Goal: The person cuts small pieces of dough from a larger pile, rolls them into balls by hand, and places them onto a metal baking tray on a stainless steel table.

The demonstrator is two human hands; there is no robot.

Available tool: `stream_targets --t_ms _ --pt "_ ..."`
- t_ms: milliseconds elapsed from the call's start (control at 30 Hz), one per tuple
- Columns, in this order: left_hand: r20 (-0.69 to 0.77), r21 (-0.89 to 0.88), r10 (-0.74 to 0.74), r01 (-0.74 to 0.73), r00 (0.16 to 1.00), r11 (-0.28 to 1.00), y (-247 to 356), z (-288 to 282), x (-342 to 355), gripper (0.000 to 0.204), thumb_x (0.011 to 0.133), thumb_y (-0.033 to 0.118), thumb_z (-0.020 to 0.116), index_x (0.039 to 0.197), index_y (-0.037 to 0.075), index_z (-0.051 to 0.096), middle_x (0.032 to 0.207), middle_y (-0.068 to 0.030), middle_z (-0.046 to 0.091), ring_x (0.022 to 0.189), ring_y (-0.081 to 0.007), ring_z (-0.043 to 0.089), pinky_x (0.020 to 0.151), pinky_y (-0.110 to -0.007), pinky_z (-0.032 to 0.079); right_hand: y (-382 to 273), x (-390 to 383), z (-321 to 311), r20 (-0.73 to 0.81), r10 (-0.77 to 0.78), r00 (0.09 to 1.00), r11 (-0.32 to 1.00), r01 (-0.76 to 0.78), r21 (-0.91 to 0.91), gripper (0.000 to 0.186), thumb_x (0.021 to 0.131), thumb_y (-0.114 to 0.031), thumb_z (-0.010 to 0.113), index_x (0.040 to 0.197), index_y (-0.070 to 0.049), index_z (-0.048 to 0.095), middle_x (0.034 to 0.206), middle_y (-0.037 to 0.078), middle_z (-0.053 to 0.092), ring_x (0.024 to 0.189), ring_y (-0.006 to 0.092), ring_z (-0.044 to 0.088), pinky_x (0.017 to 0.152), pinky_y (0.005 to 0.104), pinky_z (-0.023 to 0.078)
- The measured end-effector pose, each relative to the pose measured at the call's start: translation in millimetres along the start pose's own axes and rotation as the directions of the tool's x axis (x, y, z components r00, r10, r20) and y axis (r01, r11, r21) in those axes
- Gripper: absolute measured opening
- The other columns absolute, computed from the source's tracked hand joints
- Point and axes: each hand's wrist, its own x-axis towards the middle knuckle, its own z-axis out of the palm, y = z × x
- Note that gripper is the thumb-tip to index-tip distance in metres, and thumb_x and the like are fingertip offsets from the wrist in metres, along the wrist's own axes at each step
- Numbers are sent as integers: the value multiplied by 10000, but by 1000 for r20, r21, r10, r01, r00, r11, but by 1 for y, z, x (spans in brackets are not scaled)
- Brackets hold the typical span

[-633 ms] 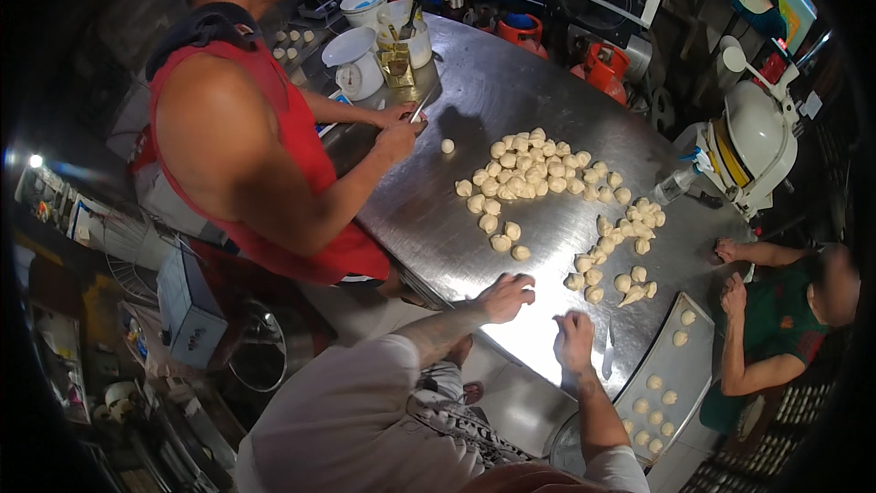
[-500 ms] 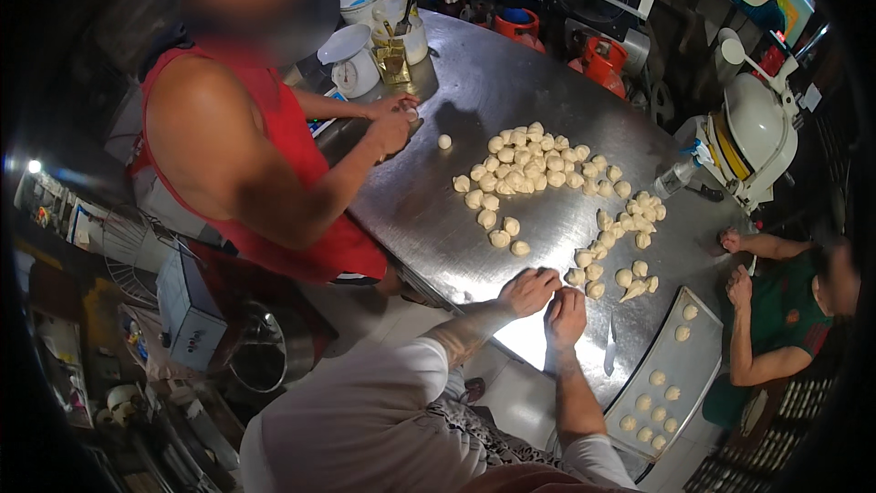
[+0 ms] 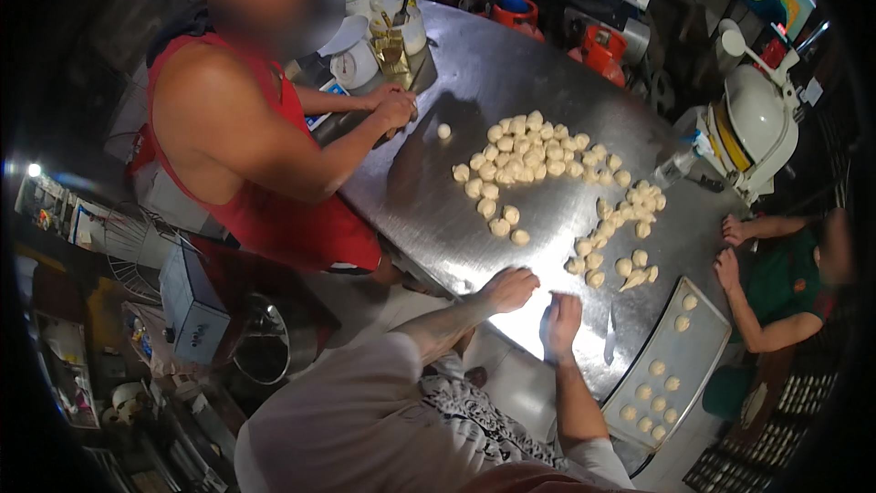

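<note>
My left hand (image 3: 513,290) is over the near edge of the steel table (image 3: 429,237), its fingers curled and closed. My right hand (image 3: 562,318) is a short way to its right, fingers also bent in. Glare lies between the two hands, and what either holds, if anything, is hidden. Just beyond my right hand sit pale round dough pieces (image 3: 595,279), part of a string leading to a large dough pile (image 3: 520,164). A thin knife (image 3: 610,338) lies to the right of my right hand.
A metal tray (image 3: 698,342) with several dough pieces stands at the right. A person in red (image 3: 274,183) works at the left, near a scale (image 3: 351,64). Another in green (image 3: 776,283) sits at the right. A white mixer (image 3: 757,123) and a clear bottle (image 3: 675,167) are at the far right.
My hands were together near the dough pieces and have moved apart, the left one going left and the right one slightly down. The person in green has lowered the near hand toward the table edge.
</note>
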Motion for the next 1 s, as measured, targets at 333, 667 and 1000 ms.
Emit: stream_targets --t_ms 333,667,1000 --pt "-59 245 76 -59 995 968 -5 -12 33 208 913 106 646 1084 161 751 1194 3 659 1120 -207 618 914 -375 528 -6 31 16 -60 57 997 995 -62 -81 246 918 9 616 1134 -50 717 1081 180 669 1011 387 655 842 480 539" --pt "-187 130 163 -140 969 982 -15 -26 52 210 918 82 615 1087 152 719 1082 -24 676 1021 -222 671 911 -391 514 7 37 11 -35 -121 992 986 116 -124 179 896 -27 700 1071 -52 727 1100 187 680 1037 407 650 909 494 528" --pt "63 -158 16 -5 998 987 -33 -19 3 177 913 92 626 1042 139 738 1115 -13 665 1066 -222 645 926 -379 518 26 6 -26 216 -188 958 977 204 -54 243 866 23 640 1068 -48 754 1048 181 638 1011 392 641 872 492 536"
